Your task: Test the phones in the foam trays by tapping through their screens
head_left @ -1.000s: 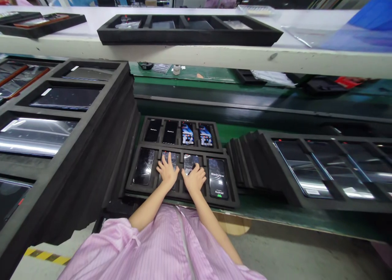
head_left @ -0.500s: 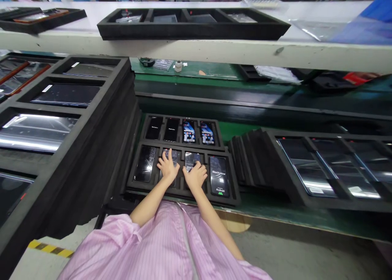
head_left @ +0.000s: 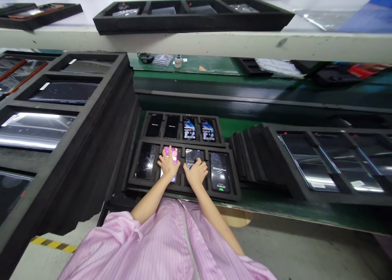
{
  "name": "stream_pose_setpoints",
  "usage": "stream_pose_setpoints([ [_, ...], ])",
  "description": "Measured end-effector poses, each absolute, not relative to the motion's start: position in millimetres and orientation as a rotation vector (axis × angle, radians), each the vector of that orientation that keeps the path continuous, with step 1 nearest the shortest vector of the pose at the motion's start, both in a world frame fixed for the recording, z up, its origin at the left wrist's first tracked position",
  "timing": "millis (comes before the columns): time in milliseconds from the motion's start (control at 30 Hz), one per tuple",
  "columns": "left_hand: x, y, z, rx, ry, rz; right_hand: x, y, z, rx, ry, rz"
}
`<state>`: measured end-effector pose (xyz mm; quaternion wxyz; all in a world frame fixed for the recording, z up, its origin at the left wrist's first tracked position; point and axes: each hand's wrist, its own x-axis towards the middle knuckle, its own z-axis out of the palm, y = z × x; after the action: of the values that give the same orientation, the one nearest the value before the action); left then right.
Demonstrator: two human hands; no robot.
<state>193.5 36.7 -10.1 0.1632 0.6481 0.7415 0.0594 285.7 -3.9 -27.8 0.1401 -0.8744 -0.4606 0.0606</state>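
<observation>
My left hand (head_left: 168, 165) lies with spread fingers over a smartphone with a lit pink screen (head_left: 174, 153), which sits in a slot of the near black foam tray (head_left: 183, 187). Over the neighbouring smartphone (head_left: 190, 155), whose screen shows part of a brand name, rests my right hand (head_left: 196, 171), fingers apart. At the tray's right end a phone (head_left: 219, 171) displays "Blackview" and "Android". The leftmost phone (head_left: 145, 161) has a dark screen. Behind, a second foam tray (head_left: 180, 142) holds several phones: two show a small logo on black, two show lit home screens.
A tall stack of foam trays (head_left: 104, 104) with phones rises at the left. On the right stand more stacked trays (head_left: 254, 157) and a tray of phones (head_left: 309, 161). A white shelf (head_left: 196, 43) crosses above, bearing another foam tray (head_left: 190, 24). A small bottle (head_left: 178, 61) stands behind.
The phone under my left hand has gone from a dark screen to a lit pink one. Both hands stay nearly in place. The view has tilted slightly downward.
</observation>
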Motion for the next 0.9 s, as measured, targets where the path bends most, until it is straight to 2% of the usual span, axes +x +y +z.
stream_pose_setpoints([
  [700,190,32,-1,1.904,2.092,0.147,284,-6,-28,-2.533,-1.305,0.202],
  [800,172,25,7,2.013,2.017,0.179,287,-7,-27,-2.504,-1.302,0.238],
  [900,138,21,12,2.063,2.135,0.27,295,-13,-29,-2.386,-1.298,0.324],
])
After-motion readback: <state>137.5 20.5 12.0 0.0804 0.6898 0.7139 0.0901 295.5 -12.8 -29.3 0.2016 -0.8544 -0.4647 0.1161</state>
